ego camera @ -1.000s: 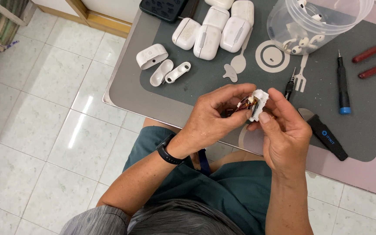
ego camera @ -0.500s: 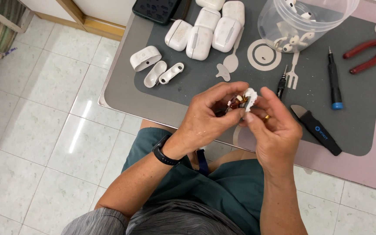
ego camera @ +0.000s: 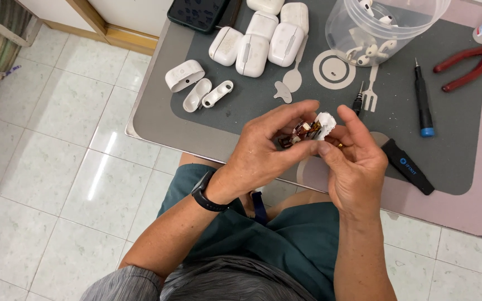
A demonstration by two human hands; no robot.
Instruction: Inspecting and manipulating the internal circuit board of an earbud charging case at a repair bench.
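Note:
Both hands meet over the front edge of a grey work mat (ego camera: 252, 106). My left hand (ego camera: 266, 147) pinches a small brown and copper electronic insert (ego camera: 298, 134) with flex strips. My right hand (ego camera: 355, 161) grips a small white plastic piece (ego camera: 325, 124) that the insert sticks out of. The two parts touch between my fingertips. A black watch (ego camera: 206, 192) is on my left wrist.
On the mat lie several white earbud cases (ego camera: 252, 47), opened white shell halves (ego camera: 199, 89), a clear tub of earbuds (ego camera: 372, 28), a blue-tipped screwdriver (ego camera: 422, 103), red pliers (ego camera: 467, 61), a black tool (ego camera: 407, 166) and a dark phone (ego camera: 199, 14). Tiled floor lies left.
The hands stay together on the same parts with small finger shifts. The view has moved so the table sits slightly lower and to the right.

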